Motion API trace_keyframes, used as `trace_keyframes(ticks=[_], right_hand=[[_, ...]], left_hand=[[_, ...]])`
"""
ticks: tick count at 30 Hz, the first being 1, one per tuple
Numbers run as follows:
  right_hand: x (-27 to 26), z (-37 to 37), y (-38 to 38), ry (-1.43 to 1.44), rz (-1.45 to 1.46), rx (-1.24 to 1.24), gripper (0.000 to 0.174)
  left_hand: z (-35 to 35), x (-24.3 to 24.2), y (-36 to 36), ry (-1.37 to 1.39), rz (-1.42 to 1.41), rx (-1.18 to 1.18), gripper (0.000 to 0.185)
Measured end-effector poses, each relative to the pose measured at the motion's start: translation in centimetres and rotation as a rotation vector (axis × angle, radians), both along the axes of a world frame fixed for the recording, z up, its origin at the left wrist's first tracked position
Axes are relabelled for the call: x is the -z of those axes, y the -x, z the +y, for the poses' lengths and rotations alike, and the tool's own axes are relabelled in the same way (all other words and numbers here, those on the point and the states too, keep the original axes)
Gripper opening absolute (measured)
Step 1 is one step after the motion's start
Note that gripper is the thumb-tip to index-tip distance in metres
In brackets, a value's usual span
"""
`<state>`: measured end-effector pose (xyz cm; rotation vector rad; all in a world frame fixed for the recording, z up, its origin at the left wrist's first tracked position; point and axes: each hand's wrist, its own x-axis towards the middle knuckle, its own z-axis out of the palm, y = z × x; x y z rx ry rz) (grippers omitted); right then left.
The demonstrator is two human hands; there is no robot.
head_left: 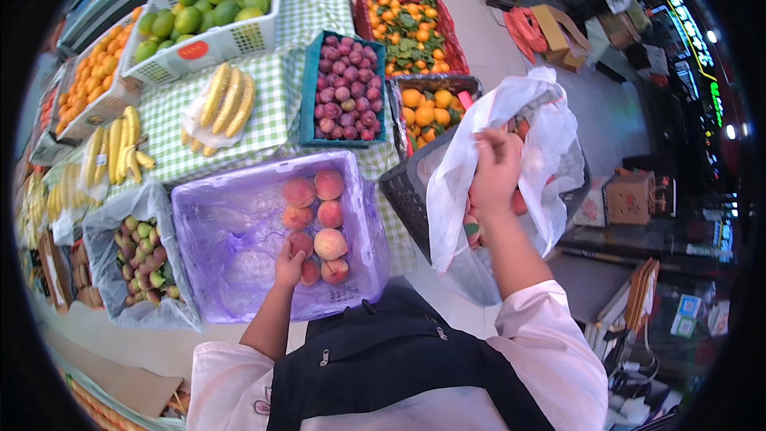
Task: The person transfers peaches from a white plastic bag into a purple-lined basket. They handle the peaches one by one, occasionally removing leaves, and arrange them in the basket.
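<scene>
A purple plastic crate, lined with thin clear film, stands before me with peaches in two columns on its right side. My left hand grips a peach in the left column, thumb on its near side. To the right, my right hand reaches into a dark basket lined with a white sheet. More peaches show between the folds of this lining. My right fingers are blurred and partly hidden, so whether they hold a peach is unclear.
Beyond the crates are a teal crate of plums, oranges, and a red basket of leafy small citrus. Bananas and green citrus sit on a checked cloth. A lined crate of pears adjoins at left.
</scene>
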<state>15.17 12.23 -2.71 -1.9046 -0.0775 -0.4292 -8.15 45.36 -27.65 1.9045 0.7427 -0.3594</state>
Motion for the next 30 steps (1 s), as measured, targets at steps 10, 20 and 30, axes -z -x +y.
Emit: trace_keyframes(ticks=[10, 20, 30], right_hand=[[13.5, -19.3, -15.1, 0.901, 0.160, -0.241, 0.075], [8.3, -16.2, -11.3, 0.828, 0.258, -0.141, 0.074], [-4.0, -17.7, -0.5, -0.223, 0.611, -0.801, 0.081]], left_hand=[[-11.6, -16.8, -3.0, 0.133, -0.289, -0.194, 0.029], [-25.6, -27.8, -10.3, 0.958, -0.397, 0.315, 0.032], [-31.7, -26.3, -14.0, 1.741, 0.021, -0.074, 0.062]])
